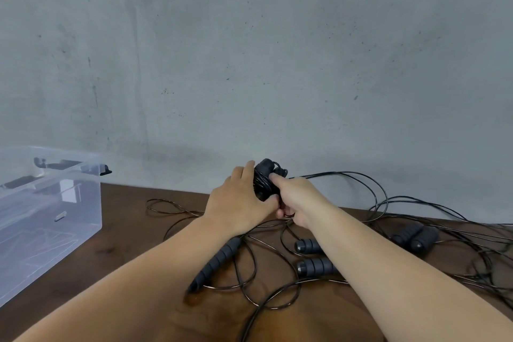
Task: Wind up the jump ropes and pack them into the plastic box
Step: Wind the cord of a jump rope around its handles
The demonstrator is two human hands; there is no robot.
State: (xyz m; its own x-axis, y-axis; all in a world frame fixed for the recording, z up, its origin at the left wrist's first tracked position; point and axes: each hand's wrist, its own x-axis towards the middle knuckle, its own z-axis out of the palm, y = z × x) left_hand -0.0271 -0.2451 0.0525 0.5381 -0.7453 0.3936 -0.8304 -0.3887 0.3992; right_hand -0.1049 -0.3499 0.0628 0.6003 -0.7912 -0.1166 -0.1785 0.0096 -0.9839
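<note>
both hands (263, 197) clamped round the half-wound rope bundle (265, 183)
loose cord (361, 175) trailing right could snag and spring the coils.

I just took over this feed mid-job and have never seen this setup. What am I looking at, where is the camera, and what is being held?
There is no machine here: a person works with bare hands, filmed by one wide-angle camera on their head, looking forward and down. The left hand grips a wound jump rope bundle, raised above a dark wooden table. The right hand pinches the cord against it. Loose black cords and several grey ridged handles lie on the table. A clear plastic box stands at the left, against a concrete wall. Its contents are hard to tell.
</note>
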